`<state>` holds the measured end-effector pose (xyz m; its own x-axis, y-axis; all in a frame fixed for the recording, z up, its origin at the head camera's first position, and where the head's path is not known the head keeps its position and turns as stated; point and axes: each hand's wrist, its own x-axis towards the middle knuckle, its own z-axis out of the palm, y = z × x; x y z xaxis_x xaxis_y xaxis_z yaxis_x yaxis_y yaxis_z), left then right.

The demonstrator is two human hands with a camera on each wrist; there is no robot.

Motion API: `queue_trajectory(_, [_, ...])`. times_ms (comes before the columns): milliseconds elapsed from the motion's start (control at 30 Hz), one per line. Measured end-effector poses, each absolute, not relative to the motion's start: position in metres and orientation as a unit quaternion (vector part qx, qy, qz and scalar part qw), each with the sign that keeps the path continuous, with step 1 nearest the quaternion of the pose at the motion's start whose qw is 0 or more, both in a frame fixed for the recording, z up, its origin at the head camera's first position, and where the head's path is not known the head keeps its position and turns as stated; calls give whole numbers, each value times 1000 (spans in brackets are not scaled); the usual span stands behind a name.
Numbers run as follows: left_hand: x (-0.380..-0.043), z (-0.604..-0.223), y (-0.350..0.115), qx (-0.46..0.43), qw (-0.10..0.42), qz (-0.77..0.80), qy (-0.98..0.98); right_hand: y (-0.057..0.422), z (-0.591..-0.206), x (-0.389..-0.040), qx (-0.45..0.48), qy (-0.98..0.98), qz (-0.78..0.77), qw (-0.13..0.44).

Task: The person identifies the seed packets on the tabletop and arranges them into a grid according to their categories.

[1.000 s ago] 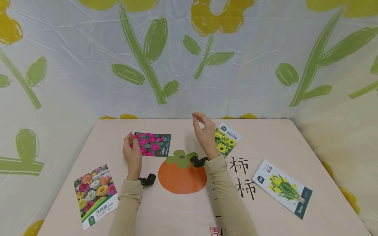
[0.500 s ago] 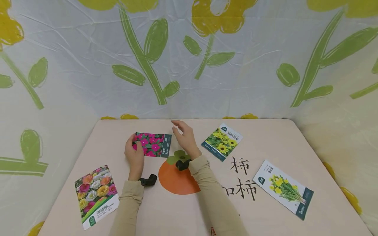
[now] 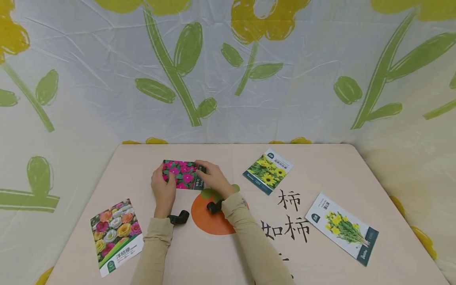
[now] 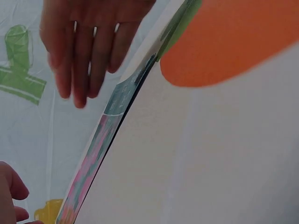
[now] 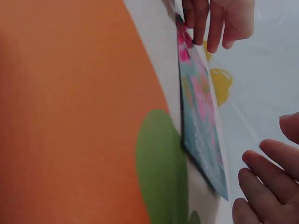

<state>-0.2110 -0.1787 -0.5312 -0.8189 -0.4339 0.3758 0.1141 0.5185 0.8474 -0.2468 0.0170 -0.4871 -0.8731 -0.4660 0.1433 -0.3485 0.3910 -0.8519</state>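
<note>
A flat seed packet (image 3: 184, 179) with pink flowers and a dark green end lies on the far left-centre of the table. My left hand (image 3: 164, 189) is at its left end, the thumb over the printed face; in the right wrist view this left hand (image 5: 223, 21) has its fingers hanging at the packet's end. Whether they touch it is unclear. Over the dark end is my right hand (image 3: 215, 177). In the left wrist view the right hand (image 4: 91, 46) has extended fingers, with a gap between them and the packet.
A packet with yellow daisy-like flowers (image 3: 268, 171) lies right of centre. Farther right lies a white packet with a yellow-flowered bunch (image 3: 340, 227). A rose-like flower packet (image 3: 115, 237) is at the near left. Patterned cloth (image 3: 228, 79) hangs behind the table.
My right hand has moved left and nearer, from beside the yellow daisy packet to over the pink packet's dark end. The left hand has shifted slightly right at its other end.
</note>
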Motion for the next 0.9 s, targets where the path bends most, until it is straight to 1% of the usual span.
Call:
queue_trajectory(400, [-209,-529,-178,98,224,-412,-878,21,-495,-246,-229,852,-462,94])
queue_trajectory(467, [-207,-527,-177,93,196,-394,-893,22,-495,-246,-234,854,-454,98])
queue_trajectory(633, [-203,-523,-174,65,82,-333,-937,23,-497,-249,-272,860,-421,95])
queue_trajectory(700, [-203,-523,-173,55,56,-317,-945,23,-498,-250,-285,861,-409,96])
queue_trajectory(900, [-201,-526,-170,46,48,-288,-955,23,-498,-252,-299,867,-384,106])
